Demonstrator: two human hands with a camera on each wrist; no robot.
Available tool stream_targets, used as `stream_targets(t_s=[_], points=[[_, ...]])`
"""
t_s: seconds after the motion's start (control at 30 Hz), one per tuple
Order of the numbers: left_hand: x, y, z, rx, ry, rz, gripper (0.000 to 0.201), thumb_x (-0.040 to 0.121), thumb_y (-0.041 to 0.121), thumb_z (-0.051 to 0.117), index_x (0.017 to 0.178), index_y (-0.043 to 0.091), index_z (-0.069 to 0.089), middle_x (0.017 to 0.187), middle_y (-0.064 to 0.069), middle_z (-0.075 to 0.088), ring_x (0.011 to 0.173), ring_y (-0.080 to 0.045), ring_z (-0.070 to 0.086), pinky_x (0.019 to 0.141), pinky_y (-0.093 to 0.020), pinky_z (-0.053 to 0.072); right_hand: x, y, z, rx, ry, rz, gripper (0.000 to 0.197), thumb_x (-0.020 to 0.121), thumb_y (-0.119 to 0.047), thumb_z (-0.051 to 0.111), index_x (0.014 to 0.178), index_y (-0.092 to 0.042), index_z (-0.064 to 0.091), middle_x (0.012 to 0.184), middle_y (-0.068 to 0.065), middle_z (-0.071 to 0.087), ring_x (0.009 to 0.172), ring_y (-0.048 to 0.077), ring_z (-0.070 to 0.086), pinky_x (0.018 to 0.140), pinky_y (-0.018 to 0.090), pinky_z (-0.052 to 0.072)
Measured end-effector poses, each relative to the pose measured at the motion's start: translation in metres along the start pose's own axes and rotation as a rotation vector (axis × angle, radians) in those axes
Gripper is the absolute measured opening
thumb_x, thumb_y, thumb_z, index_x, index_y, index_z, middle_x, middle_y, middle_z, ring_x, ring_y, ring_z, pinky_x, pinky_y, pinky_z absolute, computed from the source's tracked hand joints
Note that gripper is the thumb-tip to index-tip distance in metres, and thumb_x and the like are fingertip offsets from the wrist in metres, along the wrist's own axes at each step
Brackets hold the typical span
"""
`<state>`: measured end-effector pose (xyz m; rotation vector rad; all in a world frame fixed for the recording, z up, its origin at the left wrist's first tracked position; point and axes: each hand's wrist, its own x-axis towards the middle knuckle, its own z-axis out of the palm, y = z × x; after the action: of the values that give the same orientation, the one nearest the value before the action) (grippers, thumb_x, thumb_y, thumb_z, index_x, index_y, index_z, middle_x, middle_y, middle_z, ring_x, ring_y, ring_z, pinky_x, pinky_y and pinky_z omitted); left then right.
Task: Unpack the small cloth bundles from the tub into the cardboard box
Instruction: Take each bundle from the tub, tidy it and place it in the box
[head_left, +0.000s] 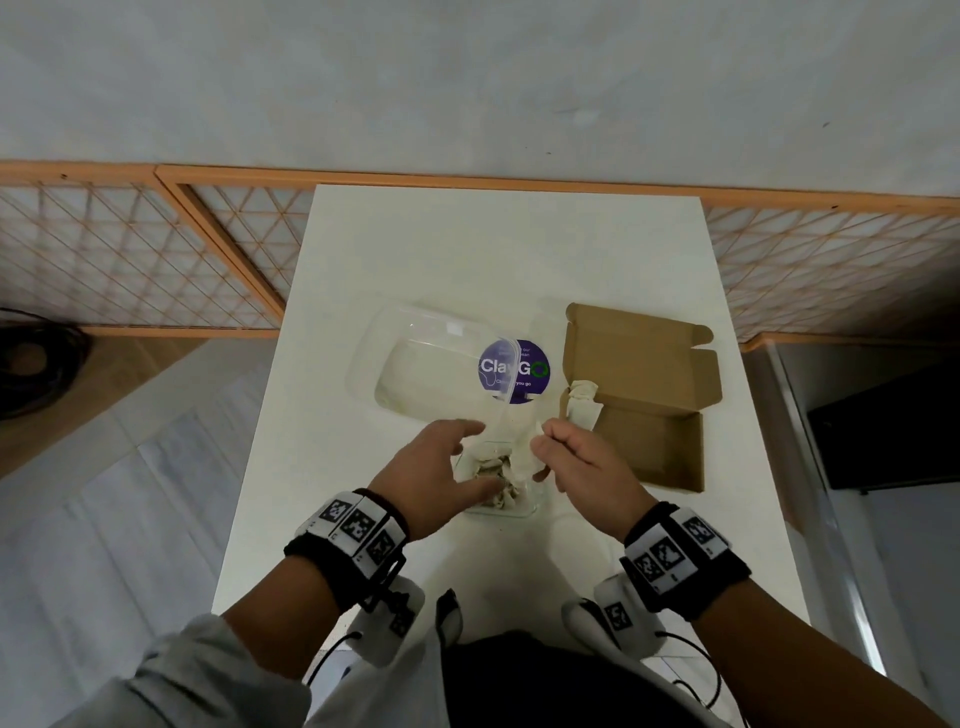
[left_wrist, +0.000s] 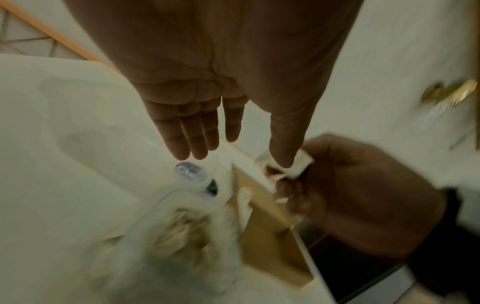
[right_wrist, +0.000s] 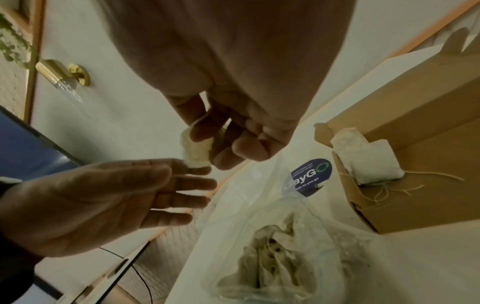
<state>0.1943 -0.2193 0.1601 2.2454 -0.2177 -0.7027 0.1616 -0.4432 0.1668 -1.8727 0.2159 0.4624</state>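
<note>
One cloth bundle (head_left: 581, 404) lies in the cardboard box (head_left: 655, 415), right hand (head_left: 582, 467) pinching a second bundle (right_wrist: 194, 150) above the tub (head_left: 498, 483), left hand (head_left: 436, 467) spread beside it, several bundles left inside.

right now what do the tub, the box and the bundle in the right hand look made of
Tub: clear, glossy plastic, its contents showing through. Cardboard box: matte brown card with folded flaps. Bundle pinched by the right hand: off-white woven cloth, probably cotton.
</note>
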Motion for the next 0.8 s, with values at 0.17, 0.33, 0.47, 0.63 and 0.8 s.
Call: stream_targets(t_s=[0.17, 0.33, 0.47, 0.63, 0.8], points=[[-0.007, 0.034, -0.014, -0.15, 0.026, 0.226, 0.075, 0.082, 0.038, 0.086, 0.144, 0.043, 0.045, 0.144, 0.018, 0.05, 0.123, 0.002, 0.056, 0.104, -0.027, 0.051, -0.007, -0.014, -0.005, 0.183, -0.01, 0.06, 0.029, 0.106, -0.02, 0.054, 0.084, 0.0, 0.058, 0.077, 0.006, 0.06, 0.069, 0.013, 0.059, 0.07, 0.031, 0.046], [-0.011, 0.041, -0.009, 0.152, 0.068, 0.492, 0.079, 0.082, 0.031, 0.08, 0.151, 0.034, 0.041, 0.153, 0.012, 0.045, 0.14, -0.01, 0.047, 0.109, -0.037, 0.05, -0.006, -0.027, -0.004, 0.523, -0.043, 0.097, 0.026, 0.107, -0.012, 0.049, 0.102, 0.002, 0.07, 0.087, 0.014, 0.07, 0.073, 0.023, 0.06, 0.061, 0.032, 0.04], [-0.016, 0.045, -0.007, 0.097, 0.184, 0.52, 0.048, 0.092, 0.026, 0.073, 0.137, 0.033, 0.057, 0.132, 0.012, 0.066, 0.12, -0.006, 0.059, 0.102, -0.031, 0.05, -0.007, -0.03, -0.005, 0.61, -0.086, 0.075, 0.024, 0.107, -0.011, 0.048, 0.099, 0.0, 0.068, 0.083, 0.011, 0.066, 0.07, 0.02, 0.057, 0.061, 0.032, 0.038], [-0.023, 0.053, -0.015, -0.084, 0.176, 0.47, 0.018, 0.102, 0.032, 0.059, 0.117, 0.036, 0.067, 0.104, 0.014, 0.075, 0.097, -0.007, 0.07, 0.088, -0.025, 0.053, -0.007, -0.034, -0.003, 0.564, -0.112, 0.083, 0.029, 0.107, -0.013, 0.048, 0.093, -0.004, 0.072, 0.081, 0.012, 0.07, 0.07, 0.022, 0.059, 0.062, 0.032, 0.038], [-0.024, 0.041, -0.027, -0.19, 0.213, 0.327, 0.02, 0.106, 0.029, 0.059, 0.102, 0.025, 0.078, 0.099, 0.015, 0.079, 0.098, -0.003, 0.074, 0.089, -0.034, 0.058, -0.003, -0.027, -0.003, 0.226, -0.074, 0.017, 0.034, 0.108, -0.027, 0.051, 0.094, -0.01, 0.077, 0.095, 0.01, 0.078, 0.076, 0.017, 0.063, 0.065, 0.029, 0.046]])
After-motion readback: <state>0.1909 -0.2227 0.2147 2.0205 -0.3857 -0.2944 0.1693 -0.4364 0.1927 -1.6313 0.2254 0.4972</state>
